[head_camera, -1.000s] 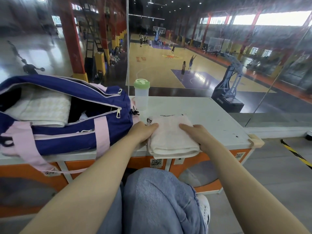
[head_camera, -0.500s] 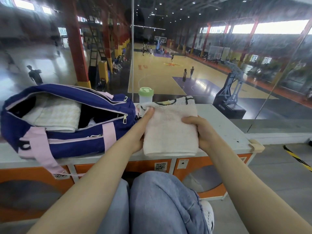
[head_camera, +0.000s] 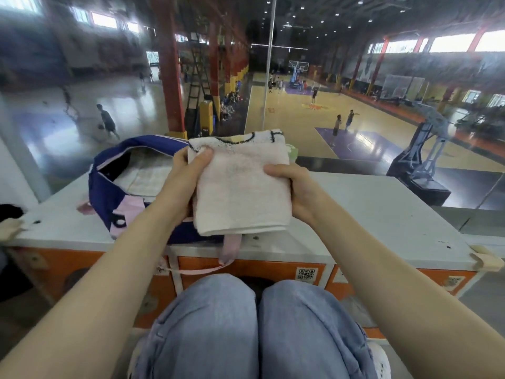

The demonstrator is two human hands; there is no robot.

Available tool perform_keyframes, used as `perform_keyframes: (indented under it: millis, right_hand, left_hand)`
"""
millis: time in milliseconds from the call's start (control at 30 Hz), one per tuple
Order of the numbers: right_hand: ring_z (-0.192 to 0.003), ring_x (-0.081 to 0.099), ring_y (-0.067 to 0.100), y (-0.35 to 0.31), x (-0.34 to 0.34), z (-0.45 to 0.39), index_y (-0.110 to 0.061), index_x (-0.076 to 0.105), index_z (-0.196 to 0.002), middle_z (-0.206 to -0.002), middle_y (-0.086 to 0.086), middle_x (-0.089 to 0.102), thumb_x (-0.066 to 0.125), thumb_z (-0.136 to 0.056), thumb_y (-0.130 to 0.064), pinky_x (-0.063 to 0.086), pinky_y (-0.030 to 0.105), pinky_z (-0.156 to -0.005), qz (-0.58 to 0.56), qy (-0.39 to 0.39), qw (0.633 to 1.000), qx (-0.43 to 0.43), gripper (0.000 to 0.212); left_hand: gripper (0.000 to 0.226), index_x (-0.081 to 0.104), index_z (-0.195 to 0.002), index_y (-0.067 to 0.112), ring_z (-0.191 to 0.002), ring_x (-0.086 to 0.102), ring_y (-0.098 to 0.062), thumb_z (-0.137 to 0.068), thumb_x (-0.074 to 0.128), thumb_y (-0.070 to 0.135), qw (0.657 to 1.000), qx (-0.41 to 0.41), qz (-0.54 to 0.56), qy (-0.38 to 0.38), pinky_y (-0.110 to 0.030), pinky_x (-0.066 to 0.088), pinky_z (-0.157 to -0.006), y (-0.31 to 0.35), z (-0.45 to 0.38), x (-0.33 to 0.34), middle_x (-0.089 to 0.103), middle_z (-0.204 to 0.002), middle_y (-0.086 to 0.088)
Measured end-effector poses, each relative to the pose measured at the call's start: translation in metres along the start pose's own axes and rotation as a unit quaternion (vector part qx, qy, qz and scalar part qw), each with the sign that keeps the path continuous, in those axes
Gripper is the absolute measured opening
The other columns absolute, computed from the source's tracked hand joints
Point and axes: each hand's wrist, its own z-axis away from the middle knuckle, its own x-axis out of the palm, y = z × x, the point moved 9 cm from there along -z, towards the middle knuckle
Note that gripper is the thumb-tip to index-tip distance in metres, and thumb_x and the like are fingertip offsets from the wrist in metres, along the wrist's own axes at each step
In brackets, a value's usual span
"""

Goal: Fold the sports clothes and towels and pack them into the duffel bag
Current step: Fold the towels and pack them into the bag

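Observation:
A folded pale pink towel point(head_camera: 241, 187) is held up in the air over the right end of the duffel bag. My left hand point(head_camera: 181, 181) grips its left edge, thumb on top near the far corner. My right hand point(head_camera: 295, 190) grips its right edge. The navy duffel bag point(head_camera: 105, 184) with pink straps lies open on the white tabletop point(head_camera: 382, 212); a folded cream checked cloth point(head_camera: 147, 176) lies inside it. The towel hides most of the bag's right half.
A green-lidded bottle point(head_camera: 293, 153) peeks out behind the towel. A glass wall stands right behind the table, with a basketball hall below. My knees in blue jeans point(head_camera: 254, 329) are against the orange table front. A pink strap point(head_camera: 231, 248) hangs over the table's front edge.
Both hands have lifted the folded towel off the table and carried it left, over the bag. The camera has turned left, so the bag sits nearer the centre.

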Motion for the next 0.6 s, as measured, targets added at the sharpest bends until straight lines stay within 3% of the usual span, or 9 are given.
perform_keyframes:
  millis: [67, 167, 233, 300, 367, 433, 600]
  right_hand:
    - [-0.114, 0.063, 0.034, 0.010, 0.013, -0.015, -0.006, 0.057, -0.130, -0.126, 0.018, 0.065, 0.066, -0.084, -0.012, 0.053, 0.047, -0.096, 0.010, 0.001, 1.000, -0.003, 0.048]
    - [-0.107, 0.066, 0.026, 0.026, 0.026, -0.039, -0.011, 0.063, -0.120, -0.118, 0.012, 0.069, 0.067, -0.089, -0.027, 0.052, 0.044, -0.097, 0.053, 0.008, 0.998, -0.011, 0.035]
    - [-0.110, 0.066, 0.024, 0.034, 0.028, -0.053, -0.016, 0.064, -0.118, -0.116, 0.005, 0.071, 0.070, -0.085, -0.038, 0.052, 0.046, -0.097, 0.142, 0.035, 0.989, -0.016, 0.040]
    - [-0.111, 0.062, 0.021, 0.035, 0.029, -0.063, -0.017, 0.061, -0.120, -0.116, -0.002, 0.068, 0.067, -0.083, -0.045, 0.052, 0.039, -0.093, 0.278, 0.074, 0.957, -0.029, 0.046]
    - [-0.110, 0.057, 0.017, 0.035, 0.030, -0.073, -0.016, 0.054, -0.124, -0.116, -0.007, 0.061, 0.062, -0.087, -0.046, 0.045, 0.033, -0.089, 0.428, 0.096, 0.898, -0.042, 0.049]
    - [-0.112, 0.056, 0.020, 0.046, 0.033, -0.084, -0.013, 0.049, -0.127, -0.119, -0.004, 0.060, 0.059, -0.087, -0.051, 0.044, 0.035, -0.091, 0.533, 0.066, 0.843, -0.030, 0.056]
    - [-0.112, 0.054, 0.023, 0.068, 0.019, -0.090, -0.009, 0.047, -0.129, -0.127, 0.004, 0.058, 0.057, -0.089, -0.051, 0.040, 0.033, -0.086, 0.593, 0.044, 0.802, 0.054, 0.059]
  left_hand:
    - [0.058, 0.038, -0.137, 0.028, -0.104, 0.063, -0.017, -0.089, 0.065, 0.041, 1.000, 0.003, -0.022, 0.019, -0.039, 0.053, -0.084, 0.006, -0.008, -0.024, 0.060, -0.119, 0.004]
    - [0.061, 0.044, -0.131, 0.034, -0.108, 0.061, -0.019, -0.078, 0.068, 0.050, 0.993, -0.005, -0.105, 0.047, -0.042, 0.051, -0.091, 0.004, -0.024, -0.062, 0.060, -0.123, 0.006]
    - [0.067, 0.048, -0.130, 0.036, -0.109, 0.061, -0.019, -0.069, 0.067, 0.056, 0.985, -0.012, -0.160, 0.057, -0.045, 0.050, -0.095, 0.000, -0.034, -0.080, 0.062, -0.124, 0.008]
    - [0.067, 0.048, -0.132, 0.035, -0.109, 0.061, -0.020, -0.071, 0.065, 0.057, 0.978, -0.026, -0.199, 0.062, -0.045, 0.050, -0.096, -0.009, -0.045, -0.093, 0.062, -0.123, 0.006]
    - [0.063, 0.043, -0.137, 0.030, -0.107, 0.059, -0.021, -0.080, 0.062, 0.050, 0.971, -0.050, -0.225, 0.060, -0.041, 0.050, -0.092, -0.019, -0.045, -0.098, 0.059, -0.125, 0.001]
    - [0.062, 0.037, -0.144, 0.024, -0.108, 0.057, -0.024, -0.089, 0.060, 0.041, 0.966, -0.083, -0.241, 0.040, -0.037, 0.048, -0.088, -0.037, -0.043, -0.099, 0.055, -0.129, -0.004]
    - [0.053, 0.037, -0.143, 0.023, -0.102, 0.053, -0.021, -0.095, 0.054, 0.036, 0.948, -0.057, -0.310, 0.041, -0.028, 0.042, -0.071, -0.046, -0.047, -0.100, 0.053, -0.131, -0.005]
